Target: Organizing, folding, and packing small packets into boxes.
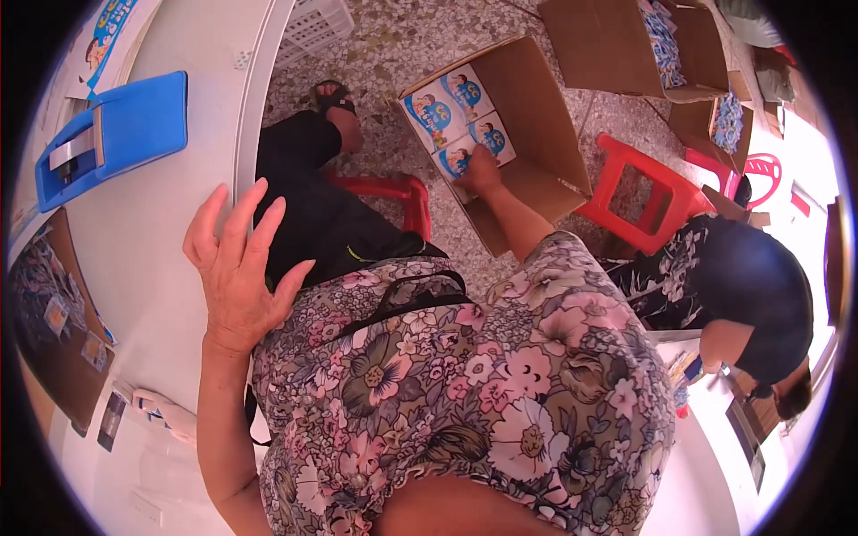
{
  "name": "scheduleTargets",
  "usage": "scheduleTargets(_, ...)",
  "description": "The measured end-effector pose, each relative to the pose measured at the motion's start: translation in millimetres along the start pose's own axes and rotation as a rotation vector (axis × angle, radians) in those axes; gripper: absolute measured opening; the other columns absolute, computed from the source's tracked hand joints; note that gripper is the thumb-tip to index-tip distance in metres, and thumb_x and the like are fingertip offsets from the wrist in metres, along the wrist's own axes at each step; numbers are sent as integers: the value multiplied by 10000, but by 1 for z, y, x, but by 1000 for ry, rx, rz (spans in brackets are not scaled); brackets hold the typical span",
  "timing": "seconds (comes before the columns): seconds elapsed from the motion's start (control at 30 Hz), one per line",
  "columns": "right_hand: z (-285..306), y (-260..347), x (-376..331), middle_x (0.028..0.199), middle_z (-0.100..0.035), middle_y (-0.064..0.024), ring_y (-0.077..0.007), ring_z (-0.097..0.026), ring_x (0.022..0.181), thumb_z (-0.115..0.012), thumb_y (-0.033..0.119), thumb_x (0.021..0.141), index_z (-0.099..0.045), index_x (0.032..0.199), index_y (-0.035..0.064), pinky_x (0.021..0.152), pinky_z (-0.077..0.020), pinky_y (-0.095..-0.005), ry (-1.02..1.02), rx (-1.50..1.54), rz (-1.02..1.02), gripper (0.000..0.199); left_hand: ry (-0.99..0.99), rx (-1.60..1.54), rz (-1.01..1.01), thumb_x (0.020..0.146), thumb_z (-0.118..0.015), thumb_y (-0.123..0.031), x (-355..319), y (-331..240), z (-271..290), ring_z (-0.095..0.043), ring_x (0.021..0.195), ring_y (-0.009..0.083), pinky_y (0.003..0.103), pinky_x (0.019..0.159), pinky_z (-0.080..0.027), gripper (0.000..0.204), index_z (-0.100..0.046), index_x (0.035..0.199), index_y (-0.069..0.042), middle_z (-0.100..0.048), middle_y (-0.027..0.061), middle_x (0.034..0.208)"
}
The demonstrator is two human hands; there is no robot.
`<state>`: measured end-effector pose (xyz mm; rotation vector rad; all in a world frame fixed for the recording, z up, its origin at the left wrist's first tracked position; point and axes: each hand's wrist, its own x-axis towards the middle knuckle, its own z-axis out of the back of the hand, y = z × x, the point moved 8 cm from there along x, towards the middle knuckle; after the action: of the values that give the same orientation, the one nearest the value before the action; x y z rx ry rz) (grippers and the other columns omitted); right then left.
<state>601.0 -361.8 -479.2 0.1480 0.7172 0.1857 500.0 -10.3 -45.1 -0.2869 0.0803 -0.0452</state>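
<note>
My right hand point(483, 171) reaches down into an open cardboard carton point(534, 112) on the floor. Its fingers are closed on the edge of a small white and blue printed box point(455, 161), the nearest of several alike boxes laid flat side by side in the carton. The fingertips are partly hidden. Another printed box point(461, 93) lies toward the far side. My left hand point(237, 277) is open with its fingers spread, holding nothing, over the edge of the white table point(214, 54) at my left.
A blue tape dispenser point(134, 129) stands on the table. Red plastic stools point(639, 192) are at the right, and another red stool point(393, 189) is by my leg. Cartons with small packets point(663, 49) stand at the far right. A person point(751, 277) in dark clothes bends over nearby.
</note>
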Motion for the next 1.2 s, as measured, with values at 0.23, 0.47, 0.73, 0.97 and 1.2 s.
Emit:
scheduleTargets(0.23,-6,20,52,1176,-677,-192,-340,-694,1052,-618,284,901,-643,1147,15,859,-568,-488,160,-288,162,366,5,1,40,696,-820,-318,-4,-1,8,-381,1359,387,565,1115,-258,670,-601,1298,-120,-504,73,1459)
scheduleTargets(0.47,98,97,31,896,-755,-137,-246,-742,774,-758,304,834,-779,912,57,641,-587,-378,516,-551,401,259,-282,-211,-134,734,-800,-237,-12,-2,18,-496,1247,368,523,1005,-402,462,-650,1148,-98,-566,112,1343)
scheduleTargets(0.73,438,386,-107,849,-729,-89,-110,-652,718,-795,181,819,-747,942,-4,605,-500,-252,21,513,969,227,-593,-209,262,744,-780,-127,-88,89,41,-564,1131,333,445,964,-439,367,-671,1093,-93,-614,114,1245)
scheduleTargets(0.97,481,637,-75,1381,-556,-189,-339,-569,1238,-882,276,646,-518,1392,4,996,-506,-394,-599,-110,1488,873,-610,-250,267,762,-776,-166,-81,87,44,-554,1141,319,445,980,-419,345,-679,1085,-95,-618,109,1238)
scheduleTargets(1.2,464,694,-34,1487,-453,-166,-320,-479,1347,-944,399,490,-435,1450,9,1117,-396,-453,-91,-497,1016,1154,-595,-339,293,760,-780,-177,-89,94,44,-541,1159,301,427,980,-404,348,-682,1083,-97,-617,84,1257)
